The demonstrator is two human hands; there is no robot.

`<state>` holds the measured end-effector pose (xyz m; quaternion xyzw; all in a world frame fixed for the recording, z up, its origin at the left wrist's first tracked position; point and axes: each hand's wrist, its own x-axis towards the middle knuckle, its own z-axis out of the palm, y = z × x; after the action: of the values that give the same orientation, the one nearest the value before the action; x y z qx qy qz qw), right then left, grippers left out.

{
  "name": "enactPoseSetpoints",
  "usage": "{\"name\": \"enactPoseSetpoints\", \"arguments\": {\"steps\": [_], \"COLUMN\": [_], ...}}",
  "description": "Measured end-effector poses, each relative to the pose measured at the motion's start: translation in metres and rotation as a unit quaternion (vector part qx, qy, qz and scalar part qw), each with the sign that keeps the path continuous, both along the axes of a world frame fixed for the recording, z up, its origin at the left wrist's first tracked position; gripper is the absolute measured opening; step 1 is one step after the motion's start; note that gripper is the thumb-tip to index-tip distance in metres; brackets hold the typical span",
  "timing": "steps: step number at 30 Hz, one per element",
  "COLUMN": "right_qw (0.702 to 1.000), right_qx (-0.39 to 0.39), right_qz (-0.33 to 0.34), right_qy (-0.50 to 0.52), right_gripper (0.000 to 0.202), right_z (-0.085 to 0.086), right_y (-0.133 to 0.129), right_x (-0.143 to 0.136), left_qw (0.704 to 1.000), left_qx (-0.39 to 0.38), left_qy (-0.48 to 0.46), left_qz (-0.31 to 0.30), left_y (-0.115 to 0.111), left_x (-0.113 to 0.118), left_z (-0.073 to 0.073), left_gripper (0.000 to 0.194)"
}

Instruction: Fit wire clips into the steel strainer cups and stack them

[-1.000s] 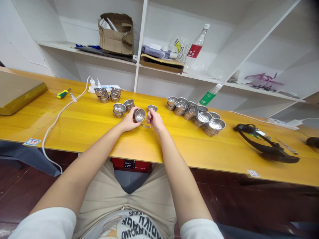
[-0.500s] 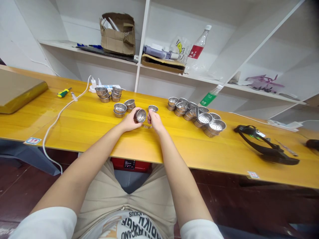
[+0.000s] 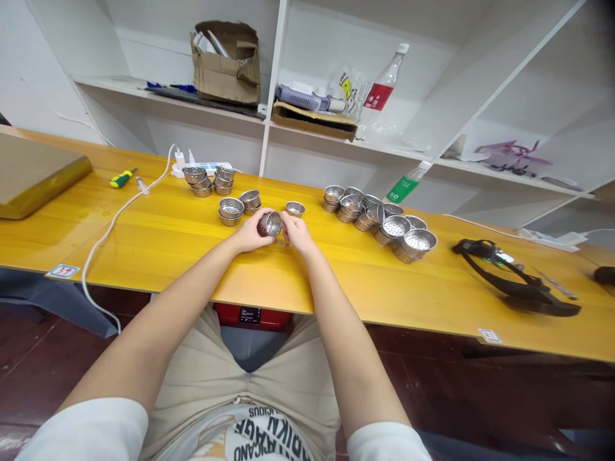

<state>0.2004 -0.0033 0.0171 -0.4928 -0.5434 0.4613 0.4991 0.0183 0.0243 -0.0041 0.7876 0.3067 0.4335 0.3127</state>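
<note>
My left hand (image 3: 250, 232) is wrapped around a perforated metal strainer basket (image 3: 270, 224), tilted with its mouth to the right. My right hand (image 3: 298, 233) is closed, fingertips together at the basket's right edge; whatever they pinch is hidden. Beneath the hands, thin wire-like metal pieces (image 3: 283, 242) lie on the table, partly covered. Just behind my right hand stands another strainer basket (image 3: 295, 208). Beyond my left hand are stacked strainer baskets (image 3: 231, 211) and a further stack (image 3: 250, 201).
More baskets (image 3: 194, 176) stand at the back left by a power strip (image 3: 216, 168). A large cluster of baskets (image 3: 396, 227) is on the right. A screwdriver (image 3: 123, 178) and white cable (image 3: 115, 224) lie left; a black headset strap (image 3: 514, 282) lies far right.
My right hand has shifted slightly left, its fingertips now meeting the edge of the held basket. My left hand keeps its hold nearly unmoved.
</note>
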Motion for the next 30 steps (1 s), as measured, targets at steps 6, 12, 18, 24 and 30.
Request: {"name": "enactPoseSetpoints", "arguments": {"steps": [6, 12, 18, 24, 30], "right_qw": [0.999, 0.996, 0.992, 0.990, 0.987], "right_qx": [0.017, -0.049, -0.097, -0.121, -0.134], "right_qz": [0.038, 0.062, 0.049, 0.064, 0.080], "right_qy": [-0.003, 0.043, 0.057, 0.045, 0.042], "right_gripper": [0.066, 0.059, 0.055, 0.054, 0.055], "right_z": [0.007, 0.014, 0.020, 0.023, 0.026], "right_y": [-0.007, -0.012, -0.016, -0.019, -0.020], "right_x": [-0.001, -0.006, -0.012, -0.017, -0.021], "left_qw": [0.982, 0.942, 0.909, 0.918, 0.918], "left_qx": [-0.173, -0.303, -0.343, -0.336, -0.346], "left_qy": [-0.058, -0.114, -0.150, -0.139, -0.132], "left_qz": [-0.049, -0.089, -0.182, -0.158, -0.143], "left_y": [0.000, -0.002, 0.001, 0.003, 0.001], "left_x": [0.002, 0.000, 0.000, 0.004, 0.004], "left_z": [0.000, 0.009, 0.014, 0.009, 0.009], "left_gripper": [0.078, 0.065, 0.049, 0.061, 0.060]}}
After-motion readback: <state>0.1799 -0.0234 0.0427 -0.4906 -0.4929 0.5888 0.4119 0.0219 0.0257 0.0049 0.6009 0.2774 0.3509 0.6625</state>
